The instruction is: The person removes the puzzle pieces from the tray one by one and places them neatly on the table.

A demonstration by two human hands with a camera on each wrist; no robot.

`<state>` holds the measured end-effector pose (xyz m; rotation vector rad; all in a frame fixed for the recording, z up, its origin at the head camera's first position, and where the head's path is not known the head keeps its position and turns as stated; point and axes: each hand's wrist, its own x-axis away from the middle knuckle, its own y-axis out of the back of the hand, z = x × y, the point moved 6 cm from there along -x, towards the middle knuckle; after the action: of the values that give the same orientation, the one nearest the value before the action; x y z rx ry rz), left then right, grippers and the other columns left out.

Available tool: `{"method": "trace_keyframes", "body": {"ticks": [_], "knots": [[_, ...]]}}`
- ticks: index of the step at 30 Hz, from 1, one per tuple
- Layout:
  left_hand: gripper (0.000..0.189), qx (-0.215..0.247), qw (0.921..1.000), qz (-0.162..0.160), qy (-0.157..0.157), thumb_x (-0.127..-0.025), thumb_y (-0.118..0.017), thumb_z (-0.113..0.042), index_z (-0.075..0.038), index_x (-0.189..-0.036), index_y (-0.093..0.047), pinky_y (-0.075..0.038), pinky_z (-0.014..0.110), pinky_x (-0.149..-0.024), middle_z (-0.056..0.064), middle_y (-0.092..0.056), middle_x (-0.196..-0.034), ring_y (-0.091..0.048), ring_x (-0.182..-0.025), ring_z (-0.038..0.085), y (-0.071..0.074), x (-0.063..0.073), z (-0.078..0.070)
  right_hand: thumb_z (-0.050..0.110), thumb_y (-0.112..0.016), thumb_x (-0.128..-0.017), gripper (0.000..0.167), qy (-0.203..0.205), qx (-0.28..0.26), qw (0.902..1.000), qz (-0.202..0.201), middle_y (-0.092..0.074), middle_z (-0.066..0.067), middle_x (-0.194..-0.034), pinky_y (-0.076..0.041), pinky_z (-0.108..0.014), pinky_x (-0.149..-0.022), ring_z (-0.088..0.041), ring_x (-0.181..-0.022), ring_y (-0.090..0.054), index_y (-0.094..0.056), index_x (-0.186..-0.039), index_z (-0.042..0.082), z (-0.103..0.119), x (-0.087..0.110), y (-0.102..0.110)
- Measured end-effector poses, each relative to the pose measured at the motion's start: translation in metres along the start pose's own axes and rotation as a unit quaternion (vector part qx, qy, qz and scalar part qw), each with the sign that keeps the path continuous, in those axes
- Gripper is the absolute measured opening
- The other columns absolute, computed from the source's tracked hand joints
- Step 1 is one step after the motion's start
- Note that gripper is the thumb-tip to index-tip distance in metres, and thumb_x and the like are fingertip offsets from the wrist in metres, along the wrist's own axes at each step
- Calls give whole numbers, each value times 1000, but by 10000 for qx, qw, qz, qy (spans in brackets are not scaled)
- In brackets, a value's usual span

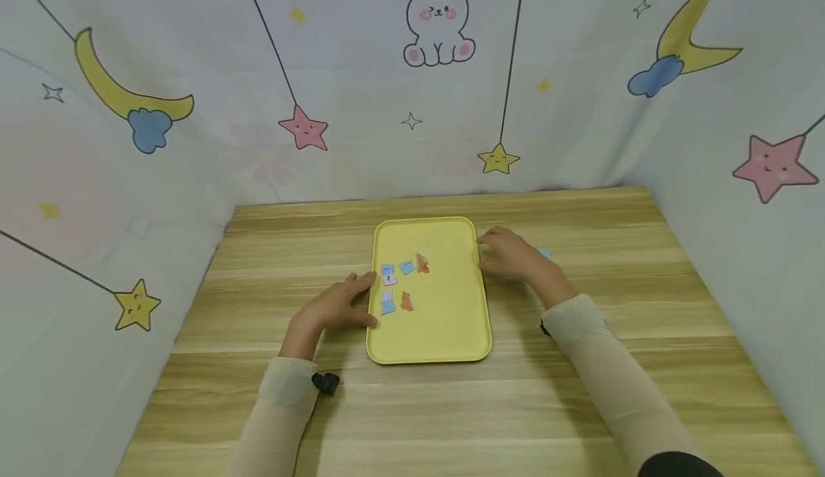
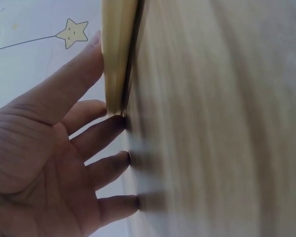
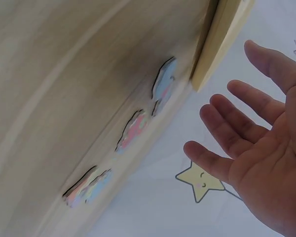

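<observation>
Touches the yellow tray [image 1: 451, 312] on the counter [image 1: 425, 420] at left with the left hand [image 1: 330, 306], fingers extended; holds the right hand [image 1: 512, 256] unclenched beside the right edge; has small pieces [image 1: 387, 307] lying on the tray's left half, coloured cutouts [image 3: 132, 130] right of it.
</observation>
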<state>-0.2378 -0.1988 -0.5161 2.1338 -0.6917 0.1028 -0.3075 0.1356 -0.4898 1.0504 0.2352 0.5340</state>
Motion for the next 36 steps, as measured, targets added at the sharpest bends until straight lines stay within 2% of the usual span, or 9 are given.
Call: {"method": "trace_keyframes", "body": {"ticks": [18,26,36], "knots": [[103,134,9999,-49,63,-84,-91,-31,-6,-165,-32,-18,62,-126,13,-28,-171,-13,-160,45,0,2,-1,19,-70,-102,51,351,-7,9987,366,-57,-24,-145,-45,-52,-113,-40,-134,-55,-58,-145,-6,46,-29,-23],[103,126,9999,-30,32,-85,-91,-31,-6,-165,-32,-18,62,-126,14,-28,-171,-12,-160,46,0,1,-2,18,-69,-103,50,423,110,9977,509,-57,-23,-146,-45,-48,-114,-38,-137,-53,-58,-145,-6,58,-43,-31],[103,182,9998,-36,-1,-84,-91,-29,-5,-165,-33,-18,62,-126,14,-29,-171,-13,-159,47,0,1,-4,18,-70,-103,48,491,157,9967,625,-55,-21,-151,-41,-50,-118,-41,-141,-48,-59,-145,-3,71,-60,-45]]}}
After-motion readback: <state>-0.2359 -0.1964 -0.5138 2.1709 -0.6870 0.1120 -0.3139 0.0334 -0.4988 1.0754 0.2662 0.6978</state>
